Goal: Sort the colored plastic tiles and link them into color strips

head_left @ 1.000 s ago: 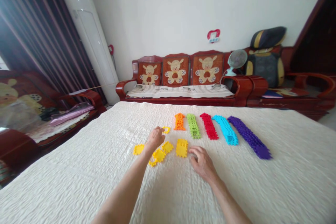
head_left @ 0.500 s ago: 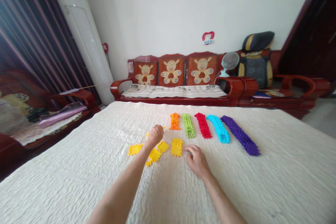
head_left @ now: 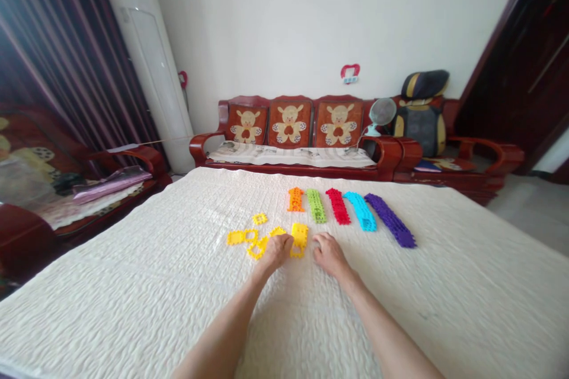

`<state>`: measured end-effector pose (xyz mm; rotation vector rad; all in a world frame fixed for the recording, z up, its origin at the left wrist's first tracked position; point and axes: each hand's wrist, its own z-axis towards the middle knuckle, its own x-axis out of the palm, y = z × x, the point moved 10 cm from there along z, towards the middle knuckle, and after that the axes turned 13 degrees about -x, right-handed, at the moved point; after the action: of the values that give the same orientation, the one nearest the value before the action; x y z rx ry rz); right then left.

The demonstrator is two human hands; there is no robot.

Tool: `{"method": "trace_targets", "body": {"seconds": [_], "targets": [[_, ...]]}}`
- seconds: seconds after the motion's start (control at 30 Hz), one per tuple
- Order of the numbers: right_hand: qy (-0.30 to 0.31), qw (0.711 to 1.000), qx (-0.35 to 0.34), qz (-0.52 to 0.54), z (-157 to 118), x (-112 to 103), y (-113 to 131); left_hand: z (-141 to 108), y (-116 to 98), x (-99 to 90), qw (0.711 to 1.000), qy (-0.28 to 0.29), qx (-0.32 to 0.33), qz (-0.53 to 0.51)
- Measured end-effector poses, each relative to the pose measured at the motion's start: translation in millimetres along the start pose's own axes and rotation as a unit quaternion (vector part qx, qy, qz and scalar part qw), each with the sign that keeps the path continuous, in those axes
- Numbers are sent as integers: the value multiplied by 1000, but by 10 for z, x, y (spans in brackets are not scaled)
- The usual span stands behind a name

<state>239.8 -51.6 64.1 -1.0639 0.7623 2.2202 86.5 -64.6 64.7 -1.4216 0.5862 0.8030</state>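
My left hand (head_left: pixel 279 250) is closed on a yellow interlocking plastic tile (head_left: pixel 297 252), at the near end of a yellow tile stack (head_left: pixel 300 232). Whether the two are joined I cannot tell. Just right of the stack, my right hand (head_left: pixel 329 254) rests on the cloth, fingers loosely curled and apart, with nothing seen in them. More yellow tiles (head_left: pixel 235 238) lie left of my left hand, some partly hidden behind it. A single yellow tile with a hole (head_left: pixel 259 219) lies farther back.
Beyond my hands lie an orange strip (head_left: pixel 296 199), a green strip (head_left: pixel 316 206), a red strip (head_left: pixel 338 206), a light blue strip (head_left: pixel 361 211) and a purple strip (head_left: pixel 391 221). A white quilted cloth (head_left: pixel 133 284) covers the table. A wooden sofa (head_left: pixel 284 172) stands behind it.
My left hand has come nearer and right, bringing a yellow tile to the stack's near end. My right hand stays beside the stack. The camera view has shifted slightly.
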Motion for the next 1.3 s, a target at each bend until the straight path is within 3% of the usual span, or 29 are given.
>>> {"method": "trace_targets", "body": {"seconds": [0.1,0.3,0.47,0.83,1.07,1.17,1.3], "targets": [[12,999,20,-42,-92,-47,12,-13,12,-9,1000,-12,-3,-13],[-65,996,26,-52,-269,-139,65,-40,122,-27,998,-49,-27,-36],[-85,995,28,-34,-292,-148,44,-52,168,6,996,-72,-36,-45],[-91,995,27,-26,-293,-163,38,61,20,-20,994,-100,-7,-31],[-91,995,30,-24,-294,-149,1,88,17,67,994,-108,6,-29],[-91,995,29,-22,-295,-139,-14,95,46,-22,992,-124,4,-23],[-87,996,27,-22,-296,-108,-30,85,231,-336,987,-159,-25,25]]}}
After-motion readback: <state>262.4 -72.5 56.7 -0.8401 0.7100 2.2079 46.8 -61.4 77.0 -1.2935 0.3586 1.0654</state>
